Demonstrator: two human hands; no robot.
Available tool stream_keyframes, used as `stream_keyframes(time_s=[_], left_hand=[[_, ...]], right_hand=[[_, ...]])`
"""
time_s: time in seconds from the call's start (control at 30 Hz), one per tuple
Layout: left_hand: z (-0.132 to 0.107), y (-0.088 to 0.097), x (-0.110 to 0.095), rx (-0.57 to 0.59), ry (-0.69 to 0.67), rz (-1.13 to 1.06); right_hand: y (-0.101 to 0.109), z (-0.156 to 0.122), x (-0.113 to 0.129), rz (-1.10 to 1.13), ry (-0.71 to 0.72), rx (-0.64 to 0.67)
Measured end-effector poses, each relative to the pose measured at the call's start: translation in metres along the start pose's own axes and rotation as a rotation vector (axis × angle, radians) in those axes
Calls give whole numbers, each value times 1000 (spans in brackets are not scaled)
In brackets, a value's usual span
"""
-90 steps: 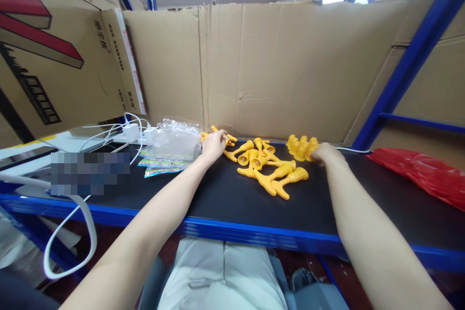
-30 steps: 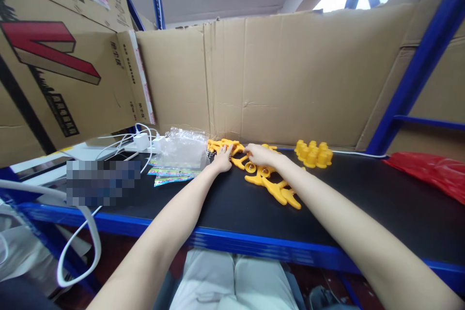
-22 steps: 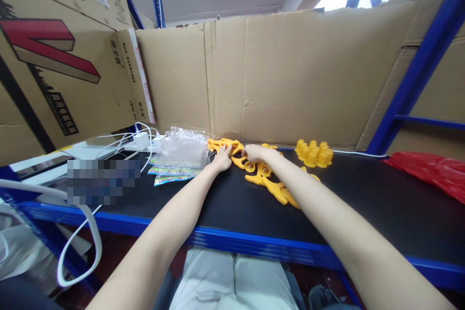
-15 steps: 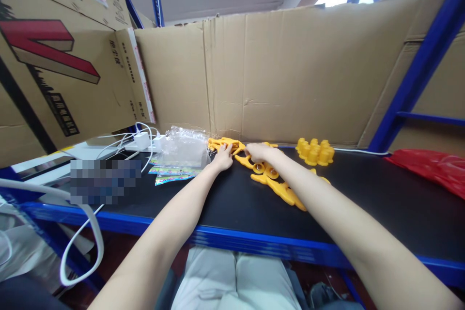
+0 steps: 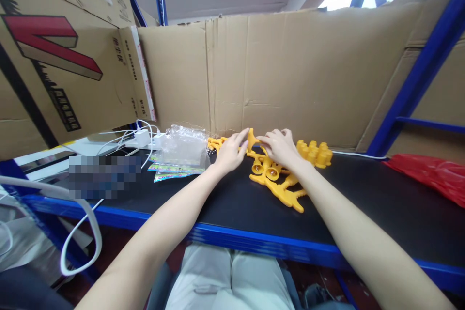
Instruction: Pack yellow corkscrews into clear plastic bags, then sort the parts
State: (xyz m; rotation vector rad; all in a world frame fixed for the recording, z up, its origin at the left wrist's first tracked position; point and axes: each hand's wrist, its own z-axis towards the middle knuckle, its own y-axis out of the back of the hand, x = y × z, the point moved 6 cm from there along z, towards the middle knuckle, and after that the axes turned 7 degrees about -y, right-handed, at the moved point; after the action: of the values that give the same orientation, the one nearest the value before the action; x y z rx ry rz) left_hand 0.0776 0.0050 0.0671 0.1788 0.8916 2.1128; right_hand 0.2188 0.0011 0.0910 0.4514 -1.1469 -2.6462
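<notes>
Both my hands are raised a little above the black shelf top (image 5: 363, 203) and meet on one yellow plastic toy piece (image 5: 251, 139). My left hand (image 5: 229, 151) pinches its left side with thumb and fingers. My right hand (image 5: 278, 146) grips its right side, fingers curled. Below them lies a pile of yellow horn-shaped pieces (image 5: 276, 181). A cluster of small yellow caps (image 5: 315, 152) stands just right of my right hand. More yellow pieces (image 5: 214, 143) lie behind my left hand.
Clear plastic bags (image 5: 181, 146) over printed cards (image 5: 174, 170) lie left of the hands. White chargers and cables (image 5: 140, 138) sit further left. A red plastic bag (image 5: 432, 174) lies far right. Cardboard sheets (image 5: 290, 72) wall the back; a blue rack post (image 5: 421, 68) stands right.
Both hands have lifted off the shelf top, bringing one yellow piece up between them. Three seconds ago my right hand was at the yellow caps on the right.
</notes>
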Motion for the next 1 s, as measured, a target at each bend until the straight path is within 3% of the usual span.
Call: stream_keyframes(time_s=[0.13, 0.37, 0.53, 0.83, 1.0], left_hand=[[-3, -10, -15, 120, 6, 88], [-3, -6, 10, 157, 163, 220], [-1, -1, 12, 170, 153, 233], [-1, -8, 15, 118, 261, 32], [-3, -5, 15, 164, 222, 180]], right_hand=[[1, -7, 11, 22, 65, 12], [-8, -7, 9, 125, -63, 127], [-17, -10, 8, 174, -65, 258], [7, -8, 8, 27, -18, -4], [-12, -11, 4, 92, 9, 124]])
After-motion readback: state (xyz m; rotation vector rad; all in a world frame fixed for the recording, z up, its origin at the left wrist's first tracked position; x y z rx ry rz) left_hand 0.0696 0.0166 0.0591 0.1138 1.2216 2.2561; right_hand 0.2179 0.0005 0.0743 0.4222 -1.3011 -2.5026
